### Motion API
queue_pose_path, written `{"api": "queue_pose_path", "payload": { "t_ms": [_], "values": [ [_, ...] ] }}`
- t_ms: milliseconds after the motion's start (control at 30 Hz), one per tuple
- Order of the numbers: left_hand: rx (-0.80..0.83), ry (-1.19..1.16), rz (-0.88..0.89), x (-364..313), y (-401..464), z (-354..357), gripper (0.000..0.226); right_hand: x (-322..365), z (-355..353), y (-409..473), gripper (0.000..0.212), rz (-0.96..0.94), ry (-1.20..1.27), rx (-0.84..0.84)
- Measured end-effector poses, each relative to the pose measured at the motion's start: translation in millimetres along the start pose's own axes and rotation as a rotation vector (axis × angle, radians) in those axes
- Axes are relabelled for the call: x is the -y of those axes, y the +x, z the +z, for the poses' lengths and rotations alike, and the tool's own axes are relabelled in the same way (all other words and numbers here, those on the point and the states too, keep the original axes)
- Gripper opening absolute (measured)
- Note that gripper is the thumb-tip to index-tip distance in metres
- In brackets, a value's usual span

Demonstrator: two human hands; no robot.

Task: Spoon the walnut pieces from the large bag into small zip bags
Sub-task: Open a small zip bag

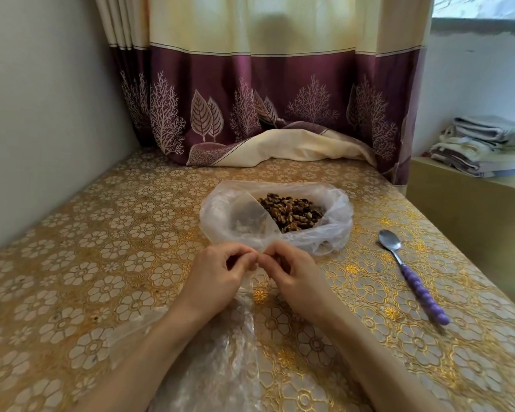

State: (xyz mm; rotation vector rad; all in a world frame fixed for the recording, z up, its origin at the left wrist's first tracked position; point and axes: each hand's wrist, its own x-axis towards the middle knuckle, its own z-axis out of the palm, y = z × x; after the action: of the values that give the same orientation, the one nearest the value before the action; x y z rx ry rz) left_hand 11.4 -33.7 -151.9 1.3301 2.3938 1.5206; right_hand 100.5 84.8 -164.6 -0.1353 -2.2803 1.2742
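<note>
Clear small zip bag pinched by left hand, right hand; spoon lies apart.

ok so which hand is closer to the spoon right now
Right. The right hand is nearer the spoon, which lies untouched on the table out to its right. The left hand is farther, beyond the right hand; both pinch a small zip bag at the middle.

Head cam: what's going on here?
A person is working a small clear zip bag at its near edge, left hand and right hand both pinching it, apparently opening it. Behind it the large bag lies open with walnut pieces inside. The spoon lies untouched on the table to the right. No scooping yet.
</note>
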Motion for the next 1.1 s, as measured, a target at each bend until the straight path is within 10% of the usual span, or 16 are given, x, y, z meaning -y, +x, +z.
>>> {"api": "queue_pose_path", "payload": {
  "t_ms": [467, 1100],
  "values": [
    [0.031, 0.491, 0.359, -6.9, -3.9, 5.3, 0.021, -1.8, 1.5, 1.3, 0.03, 0.134, 0.267, -0.053],
    [-0.091, 0.054, 0.062, -8.6, 2.9, -9.6, 0.01, 3.2, -1.6, 1.8, 0.021, -0.091, -0.126, -0.018]
  ]
}}
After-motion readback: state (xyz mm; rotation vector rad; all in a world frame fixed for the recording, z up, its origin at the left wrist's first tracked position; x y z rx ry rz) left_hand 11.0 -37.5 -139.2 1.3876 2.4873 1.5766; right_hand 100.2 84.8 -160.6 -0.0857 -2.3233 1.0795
